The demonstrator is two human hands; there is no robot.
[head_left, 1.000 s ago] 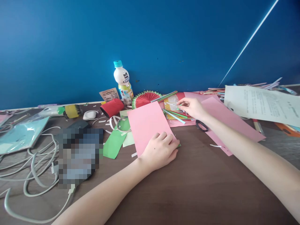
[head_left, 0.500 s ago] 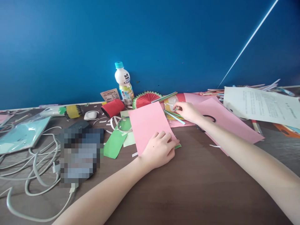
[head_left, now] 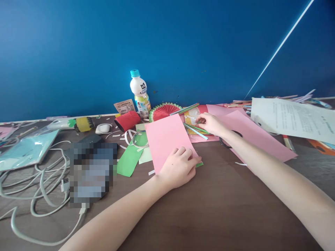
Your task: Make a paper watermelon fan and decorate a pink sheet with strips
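paper (head_left: pixel 167 139), pink and rectangular, lies on the brown table (head_left: pixel 222 209) beneath the bent-fingered left hand (head_left: pixel 179 168), seemingly for steadiness, while the right hand (head_left: pixel 208 124) curls beside thin green and pale-blue paper strips (head_left: pixel 200 134), either hand's grasp impossible to tell.

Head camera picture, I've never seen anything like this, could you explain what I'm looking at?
There's no machine here, just two bare hands, seen by a camera worn on the person's own head, looking forward and down. The left hand rests on a pink sheet. The right hand is beyond it, fingertips near some thin paper strips; I can't tell whether it grips anything. Also on the brown table are a bottle, a pleated red fan, green paper and a pale cable.
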